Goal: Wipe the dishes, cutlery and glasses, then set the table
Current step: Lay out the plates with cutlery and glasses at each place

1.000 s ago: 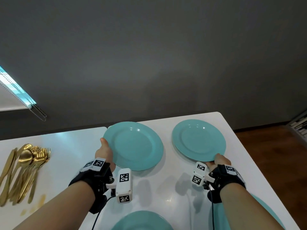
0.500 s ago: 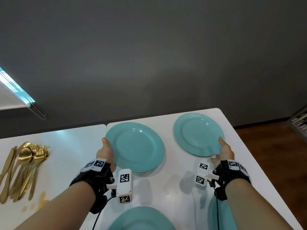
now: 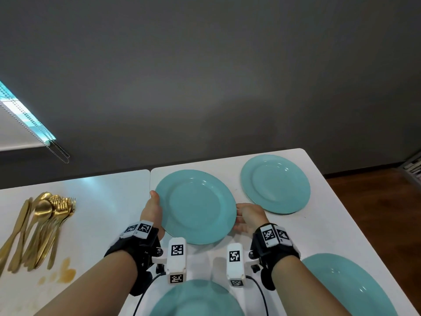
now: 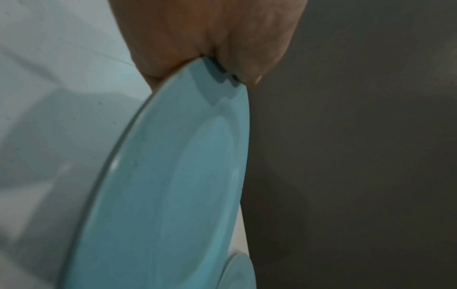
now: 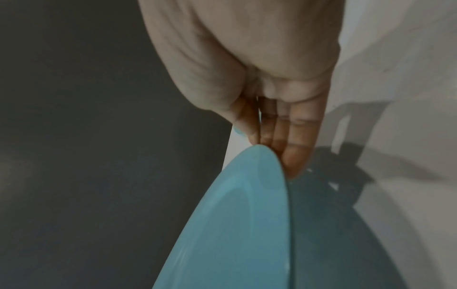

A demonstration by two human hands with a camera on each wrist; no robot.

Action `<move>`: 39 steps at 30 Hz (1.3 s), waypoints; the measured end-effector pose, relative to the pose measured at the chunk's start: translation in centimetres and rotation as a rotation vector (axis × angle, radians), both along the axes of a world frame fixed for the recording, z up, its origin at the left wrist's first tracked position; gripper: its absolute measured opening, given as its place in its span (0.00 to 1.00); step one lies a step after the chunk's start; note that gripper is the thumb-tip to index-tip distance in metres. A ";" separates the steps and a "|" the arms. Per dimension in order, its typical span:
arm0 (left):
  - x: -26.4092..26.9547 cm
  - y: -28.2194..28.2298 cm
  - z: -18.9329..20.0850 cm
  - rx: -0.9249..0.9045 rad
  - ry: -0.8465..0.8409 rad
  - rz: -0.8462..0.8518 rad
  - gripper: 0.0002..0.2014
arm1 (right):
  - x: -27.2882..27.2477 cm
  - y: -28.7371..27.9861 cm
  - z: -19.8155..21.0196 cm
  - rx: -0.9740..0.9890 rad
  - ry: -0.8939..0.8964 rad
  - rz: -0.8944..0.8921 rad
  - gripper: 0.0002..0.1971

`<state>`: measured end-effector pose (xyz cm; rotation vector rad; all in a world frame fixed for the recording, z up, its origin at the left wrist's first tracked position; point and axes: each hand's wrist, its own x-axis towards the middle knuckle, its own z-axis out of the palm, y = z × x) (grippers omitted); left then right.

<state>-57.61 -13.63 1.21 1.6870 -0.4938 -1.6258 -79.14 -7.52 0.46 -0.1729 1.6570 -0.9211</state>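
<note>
A: Plate (image 3: 195, 207), teal, round so no long axis; face up, seems lifted clear of the white tabletop (image 3: 319, 236), shadow under its near edge. Sits between both hands, left of centre of the right-hand table section.

B: Hands?

A: Left hand (image 3: 152, 213) grips the left rim, thumb on top. Right hand (image 3: 248, 216) is at the right rim, fingers reaching under.

B: Wrist cams add anything?

A: Left wrist view: plate (image 4: 173, 185) edge-on, rim wedged between thumb and fingers of the left hand (image 4: 210, 35); firm pinch. Right wrist view: straight fingers (image 5: 291, 144) of the right hand (image 5: 247, 58) lie along the plate (image 5: 235, 224) underside, thumb at the rim's tip. Not clear whether the thumb clamps down.

B: Rest of the scene?

A: Head view only: second teal plate (image 3: 275, 184) flat near the far right corner, just beside the right hand. Two more teal plates at the near edge (image 3: 196, 299) (image 3: 348, 286). Pile of gold cutlery (image 3: 38, 226) far left, handles toward the person.
</note>
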 end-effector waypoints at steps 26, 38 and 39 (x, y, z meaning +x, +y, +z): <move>5.9 -2.1 -3.3 0.108 -0.203 -0.128 0.10 | 4.0 -4.3 -5.3 -0.082 0.287 0.251 0.10; 6.6 -2.2 -3.4 0.025 -0.189 -0.129 0.20 | 5.4 -3.5 -3.1 -0.082 0.312 0.364 0.11; 6.7 -2.1 -3.3 0.026 -0.182 -0.130 0.22 | 5.5 -3.4 -2.9 -0.085 0.300 0.366 0.13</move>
